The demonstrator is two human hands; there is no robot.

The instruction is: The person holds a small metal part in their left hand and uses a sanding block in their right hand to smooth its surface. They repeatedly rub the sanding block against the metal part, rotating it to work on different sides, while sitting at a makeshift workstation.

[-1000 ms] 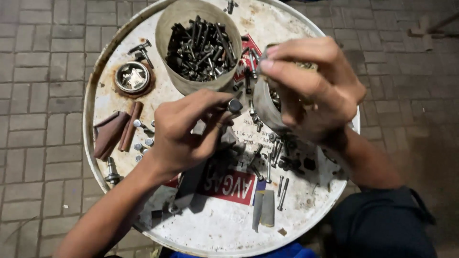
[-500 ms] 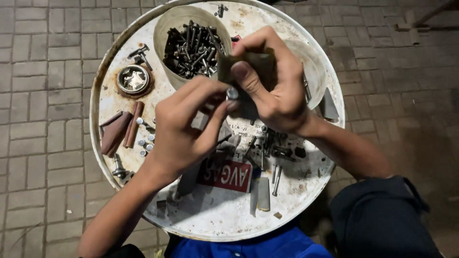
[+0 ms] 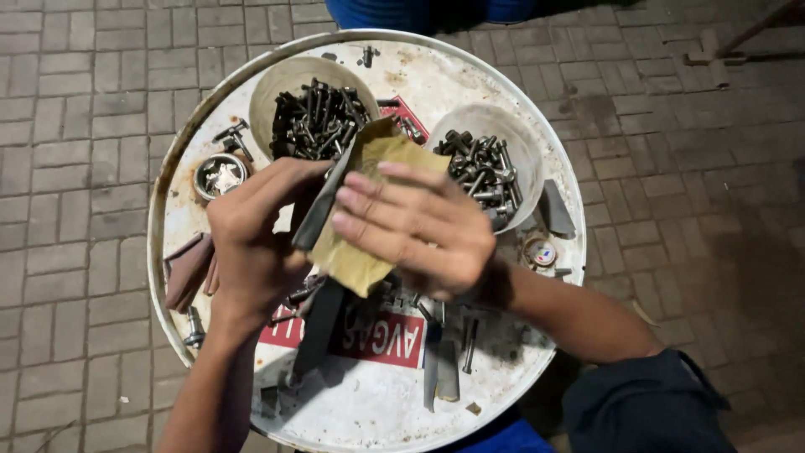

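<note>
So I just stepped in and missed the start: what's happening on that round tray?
A person works over a round white metal tray on brick paving. The left hand holds a dark flat metal strip, and the right hand presses a piece of tan sandpaper around it. Behind the hands stand two bowls of dark bolts.

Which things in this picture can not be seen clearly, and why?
Head view only:
- Dark metal strip: its middle is hidden by the brown paper and the left hand.
- Tray centre: covered by both hands; the right hand hides parts beneath.
- Small tin: contents too small to tell.
- Round tray: near edge cut off by the frame bottom.
</note>
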